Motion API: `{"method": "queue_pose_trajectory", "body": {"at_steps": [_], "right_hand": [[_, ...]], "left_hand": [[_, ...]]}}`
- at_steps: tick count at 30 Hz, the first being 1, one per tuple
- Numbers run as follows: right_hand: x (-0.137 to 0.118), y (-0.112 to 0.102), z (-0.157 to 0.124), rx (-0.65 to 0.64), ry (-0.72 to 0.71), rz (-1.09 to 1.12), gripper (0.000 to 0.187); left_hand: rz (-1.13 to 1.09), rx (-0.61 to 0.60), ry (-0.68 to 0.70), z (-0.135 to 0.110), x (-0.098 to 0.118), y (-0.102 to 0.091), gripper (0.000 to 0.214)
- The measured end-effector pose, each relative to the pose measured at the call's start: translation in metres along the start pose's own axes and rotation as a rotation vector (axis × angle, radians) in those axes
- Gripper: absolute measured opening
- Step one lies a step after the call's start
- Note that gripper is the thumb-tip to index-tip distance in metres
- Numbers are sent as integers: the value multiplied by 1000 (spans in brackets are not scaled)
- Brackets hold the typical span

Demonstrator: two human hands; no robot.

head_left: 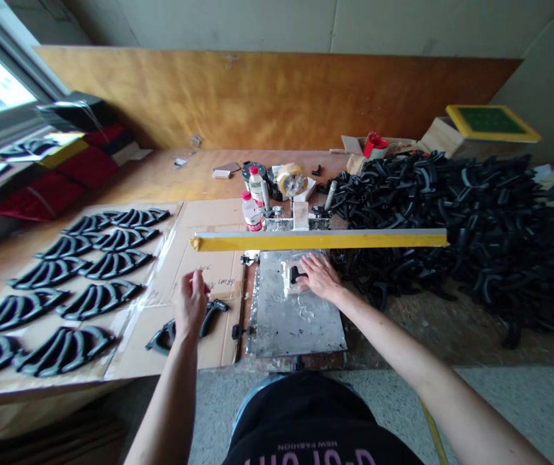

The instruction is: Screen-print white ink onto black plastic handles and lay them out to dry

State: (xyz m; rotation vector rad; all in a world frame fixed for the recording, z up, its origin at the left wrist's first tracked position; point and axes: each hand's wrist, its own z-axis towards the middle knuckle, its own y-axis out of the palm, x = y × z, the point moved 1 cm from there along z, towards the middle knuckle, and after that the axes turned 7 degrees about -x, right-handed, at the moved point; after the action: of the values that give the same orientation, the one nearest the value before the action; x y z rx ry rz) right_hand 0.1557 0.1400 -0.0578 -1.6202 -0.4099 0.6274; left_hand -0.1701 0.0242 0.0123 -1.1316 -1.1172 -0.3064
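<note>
My right hand [319, 276] is over the grey metal plate [277, 329], with thumb and forefinger on either side of a small black plastic part [295, 274]. That part sits on a light block fixed to the plate. My left hand [191, 302] is raised over the cardboard sheet [161, 294], its fingers loosely bent and nothing visible in them. Below and partly behind it lie curved black plastic pieces [214, 313], partly hidden by the wrist. A yellow-edged screen frame [320, 240] stretches across above the plate's far edge.
Fan-shaped rows of black pieces [115, 261] lie on the cardboard at left. A large heap of black parts [451, 219] fills the right. Behind the frame stand red-capped bottles [252, 212] and a tape roll [291, 181]. A green screen [492, 123] rests at far right.
</note>
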Motion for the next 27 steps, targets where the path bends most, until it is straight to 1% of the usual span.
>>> {"method": "queue_pose_trajectory", "body": {"at_steps": [2, 4, 5, 6, 7, 8, 10, 12, 14, 16, 17, 18, 19, 20, 22, 24, 26, 27], "right_hand": [[18, -4, -2, 52, 208, 16, 55], [42, -12, -8, 124, 301, 61, 47], [55, -17, -13, 170, 322, 101, 42], [68, -23, -17, 230, 344, 161, 37], [81, -30, -21, 300, 369, 233, 34], [93, -37, -23, 371, 394, 303, 34], [111, -52, -22, 478, 434, 410, 37], [114, -68, -12, 532, 415, 493, 40], [101, -83, 5, 566, 310, 527, 40], [76, -95, 25, 557, 144, 455, 53], [61, -98, 34, 521, 68, 376, 57], [47, -99, 43, 467, 16, 294, 57], [35, -98, 50, 397, -15, 222, 51], [25, -94, 56, 319, -25, 166, 41], [12, -84, 61, 174, -4, 94, 20], [4, -71, 57, 89, 22, 53, 8], [-3, -62, 43, 71, 0, 17, 8], [-6, -60, 34, 69, -47, 0, 10]], "left_hand": [[-263, -26, 148, 4, 57, 21, 47], [-523, -134, 219, 2, 103, 38, 47], [-618, -190, 231, -1, 119, 45, 48], [-682, -231, 230, -4, 129, 49, 49], [-718, -251, 222, -8, 134, 51, 51], [-734, -251, 205, -13, 134, 50, 54], [-711, -279, 136, -25, 120, 46, 60], [-608, -383, 35, -39, 95, 40, 61], [-483, -503, -66, -53, 65, 39, 56], [-421, -562, -138, -64, 37, 47, 59], [-414, -569, -161, -67, 26, 53, 65], [-408, -568, -174, -70, 16, 60, 72], [-401, -553, -181, -71, 9, 67, 77], [-398, -536, -185, -72, 3, 73, 80], [-410, -521, -191, -71, -5, 83, 82], [-424, -535, -207, -70, -10, 87, 81], [-425, -554, -223, -69, -13, 88, 79], [-424, -559, -232, -69, -14, 87, 78]]}}
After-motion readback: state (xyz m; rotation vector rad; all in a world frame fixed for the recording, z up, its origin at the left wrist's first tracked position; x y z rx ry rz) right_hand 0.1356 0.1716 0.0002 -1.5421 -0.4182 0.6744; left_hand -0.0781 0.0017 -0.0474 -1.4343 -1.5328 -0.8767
